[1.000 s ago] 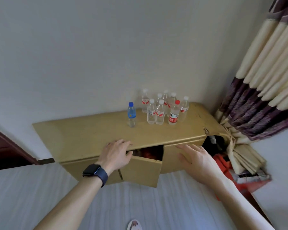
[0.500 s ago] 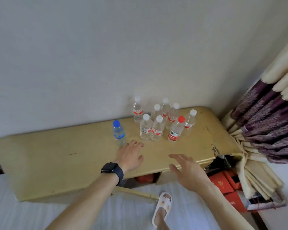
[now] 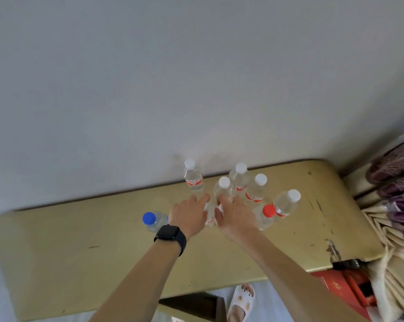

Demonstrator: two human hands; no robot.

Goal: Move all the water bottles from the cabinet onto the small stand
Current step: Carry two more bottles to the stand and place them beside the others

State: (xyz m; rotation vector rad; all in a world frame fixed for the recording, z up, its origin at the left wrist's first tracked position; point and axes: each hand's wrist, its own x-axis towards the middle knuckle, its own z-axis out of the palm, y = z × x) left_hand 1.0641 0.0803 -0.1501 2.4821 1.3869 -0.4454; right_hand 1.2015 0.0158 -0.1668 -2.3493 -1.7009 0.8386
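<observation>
Likely light-ish, slick, squashy: take front bottle (image 3: pixel 209 214) mid-body, left of red-capped bottle (image 3: pixel 267 216). Flanking it, left hand (image 3: pixel 189 216) and right hand (image 3: pixel 237 217); grip unclear.

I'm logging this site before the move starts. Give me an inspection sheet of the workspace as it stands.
Surface: cabinet top, scratched, chipped at its right front edge.
Job's things: water bottles upright near the wall; blue-capped bottle apart at left, red-capped bottle at right; small stand not seen.
Clutter: nothing seen.
Hands: left hand and right hand flank a front bottle; grip unclear.
Cables: nothing seen.
Surroundings: curtain, red boxes, slipper.
</observation>
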